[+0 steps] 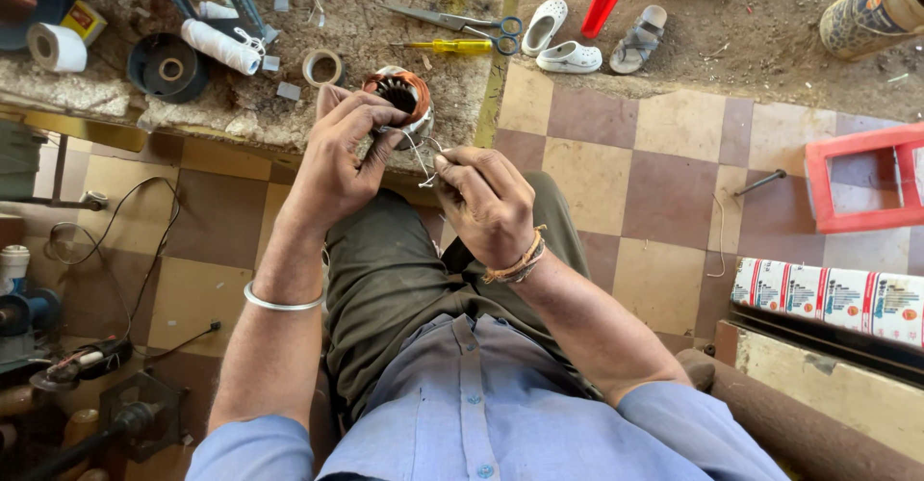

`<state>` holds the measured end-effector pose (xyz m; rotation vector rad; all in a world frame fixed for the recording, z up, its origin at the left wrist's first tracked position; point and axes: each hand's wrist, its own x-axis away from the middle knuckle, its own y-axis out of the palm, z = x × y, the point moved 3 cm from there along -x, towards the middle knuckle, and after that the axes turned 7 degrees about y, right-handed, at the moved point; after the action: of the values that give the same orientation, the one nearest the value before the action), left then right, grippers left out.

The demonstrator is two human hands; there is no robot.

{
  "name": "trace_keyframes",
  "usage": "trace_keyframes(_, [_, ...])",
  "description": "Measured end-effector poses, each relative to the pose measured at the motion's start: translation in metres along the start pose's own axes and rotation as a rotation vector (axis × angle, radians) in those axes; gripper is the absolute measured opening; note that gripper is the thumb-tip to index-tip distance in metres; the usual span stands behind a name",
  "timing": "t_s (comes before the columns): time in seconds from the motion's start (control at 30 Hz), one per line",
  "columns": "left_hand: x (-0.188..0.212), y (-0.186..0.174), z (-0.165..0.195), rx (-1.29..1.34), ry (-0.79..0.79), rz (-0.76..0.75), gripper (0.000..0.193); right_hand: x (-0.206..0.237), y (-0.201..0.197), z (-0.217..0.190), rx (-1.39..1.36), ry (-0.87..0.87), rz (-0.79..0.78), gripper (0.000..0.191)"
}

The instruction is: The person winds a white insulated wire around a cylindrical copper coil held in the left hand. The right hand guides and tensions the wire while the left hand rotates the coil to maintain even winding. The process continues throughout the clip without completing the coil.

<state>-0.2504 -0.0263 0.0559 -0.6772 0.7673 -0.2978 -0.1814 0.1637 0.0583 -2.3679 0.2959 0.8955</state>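
Observation:
A round motor stator (402, 93) with copper windings rests at the edge of a rough stone slab (385, 19). My left hand (337, 158) grips its near side, fingers curled over the rim. My right hand (486, 202) is just to the right of it and pinches thin white lead wires (420, 154) that run from the stator. Both hands are above my lap, close together.
On the slab lie scissors (472, 24), a yellow screwdriver (452, 46), a tape roll (322, 65), a white thread spool (219, 46) and a black reel (168, 67). Sandals (568, 55) sit on the dirt beyond. A red stool (861, 178) stands right; tools and cables lie left.

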Motion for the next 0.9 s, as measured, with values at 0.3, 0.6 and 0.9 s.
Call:
trace_keyframes(0.3, [0.002,-0.001,0.001,0.003,0.007,0.003,0.017,0.001,0.008,-0.004,0.000,0.041,0.050,0.024])
trace_keyframes(0.6, [0.002,-0.006,0.005,0.002,0.004,-0.002,0.017,-0.001,0.018,-0.014,0.026,0.067,0.081,0.022])
trace_keyframes(0.9, [0.006,-0.006,0.002,0.041,-0.017,0.021,0.030,0.001,0.028,-0.016,-0.020,0.157,0.064,0.021])
